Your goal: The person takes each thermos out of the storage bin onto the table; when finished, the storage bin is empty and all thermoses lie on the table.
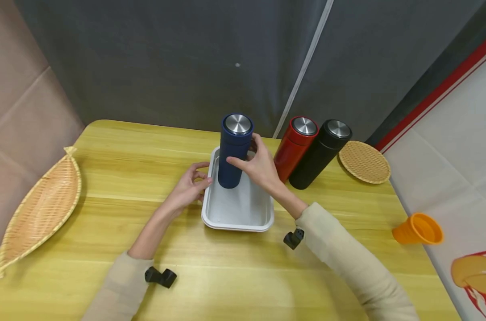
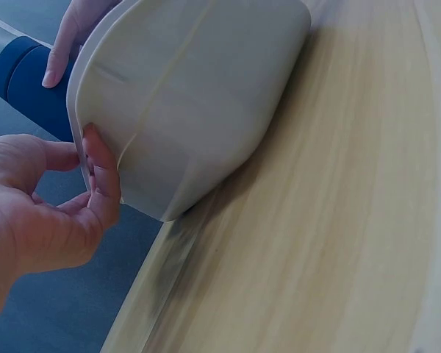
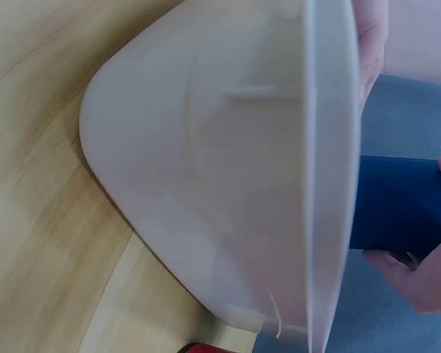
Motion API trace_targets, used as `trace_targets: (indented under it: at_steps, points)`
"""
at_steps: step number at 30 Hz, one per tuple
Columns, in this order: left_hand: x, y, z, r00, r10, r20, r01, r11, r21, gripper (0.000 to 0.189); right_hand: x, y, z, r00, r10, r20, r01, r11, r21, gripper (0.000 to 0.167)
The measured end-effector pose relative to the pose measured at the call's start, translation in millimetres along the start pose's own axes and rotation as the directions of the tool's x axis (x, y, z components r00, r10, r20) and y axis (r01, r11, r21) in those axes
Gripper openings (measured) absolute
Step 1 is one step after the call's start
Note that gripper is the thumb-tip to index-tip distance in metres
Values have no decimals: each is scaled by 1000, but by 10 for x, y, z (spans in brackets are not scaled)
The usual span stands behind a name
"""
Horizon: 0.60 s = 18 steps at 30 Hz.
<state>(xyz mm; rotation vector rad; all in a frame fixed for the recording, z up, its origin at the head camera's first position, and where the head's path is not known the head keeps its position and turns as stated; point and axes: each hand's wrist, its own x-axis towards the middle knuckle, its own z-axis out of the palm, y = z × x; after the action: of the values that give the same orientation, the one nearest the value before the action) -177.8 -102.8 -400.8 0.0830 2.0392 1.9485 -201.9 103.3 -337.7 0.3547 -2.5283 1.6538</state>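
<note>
A dark blue thermos bottle (image 1: 230, 154) with a silver lid top stands upright inside a deep, pale plastic container (image 1: 238, 224). My right hand (image 1: 260, 165) grips the thermos from its right side, thumb across the front and the other fingers partly hidden behind it. At the container's left rim is my left hand (image 1: 189, 189). The left wrist view shows its thumb and fingers (image 2: 103, 173) pinching that rim. The lower part of the thermos (image 3: 397, 202) is hidden by the container wall in the right wrist view.
Red (image 1: 295, 149) and black (image 1: 319, 156) thermos bottles stand right of the container. Beyond them lies a round woven mat (image 1: 365, 162). An orange cup (image 1: 417, 228) is at the table's right edge, a leaf-shaped woven basket (image 1: 43, 207) at the left. A grey partition (image 1: 178, 67) borders the back.
</note>
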Motion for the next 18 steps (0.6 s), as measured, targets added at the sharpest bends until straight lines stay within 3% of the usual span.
trace_targets:
  at_steps: [18]
  points:
    - [-3,5,7,1000,3,0,-3,1000,-24,55,-235,-79,-148,999,-49,-2,49,998,24,68]
